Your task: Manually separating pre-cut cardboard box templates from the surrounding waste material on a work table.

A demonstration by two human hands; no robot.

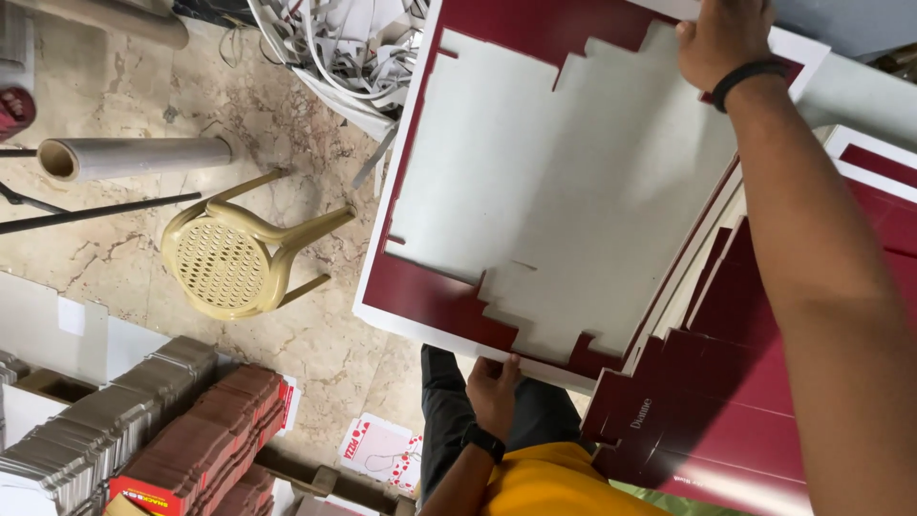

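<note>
The floor [191, 96] is pale marbled stone, and on it stand a beige plastic stool [234, 256], a cardboard tube [134, 157] lying on its side, a heap of white paper offcuts [353, 43] and, lower left, stacks of folded flat cartons [181, 420]. Held over this is a large sheet of cardboard [564, 182], grey in the middle with a dark red printed margin and a white edge, die-cut in a stepped outline. It sits on top of a pile of similar dark red sheets [755, 382] on the right. The person's left hand [494, 387], with a dark band at the wrist, has its fingers closed on the near edge of the sheet, thumb on top. The right hand [723, 38], also wearing a dark wristband, grips the far edge, fingers curled over it. The sheet looks light and thin but wide, so it would likely flex and sag if held at one point; the cut outline probably makes it weak along the notches and easy to crease or tear. Taking it at two opposite edges on the solid white border, as both hands do here, seems the safest hold.
</note>
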